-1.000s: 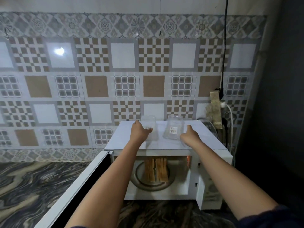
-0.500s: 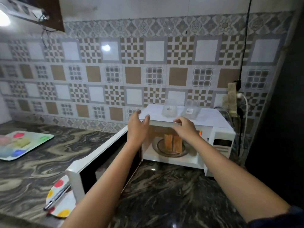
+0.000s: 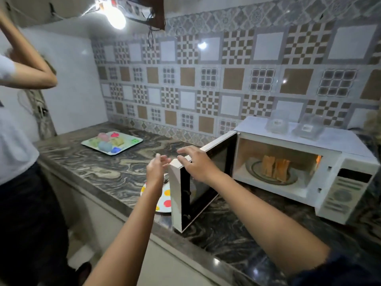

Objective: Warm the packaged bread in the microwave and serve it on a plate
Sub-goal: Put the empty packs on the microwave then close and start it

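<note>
White microwave at 3 o'clock on the dark marbled counter, cavity lit, door swung wide open toward 6 o'clock. Inside, 2 upright pieces of bread standing side by side on the round turntable plate, at roughly 3 o'clock of centre. On the microwave's top, 2 clear plastic containers, empty-looking, side by side toward the wall. Right hand: palm down, fingers spread and laid over the top outer corner of the door, touching it but not closed round it. Left hand: open, fingers loosely extended, holding nothing, just beside the door's free edge at 9 o'clock of the right hand. Round plate with coloured dots on the counter at 6 o'clock of the left hand, partly hidden by the forearm and the door. Pale square tray carrying several small coloured pieces, at 10 o'clock, well apart from the microwave. Second person in a white top at 9 o'clock, arm raised. Bright lamp at 11 o'clock above the patterned wall tiles.
</note>
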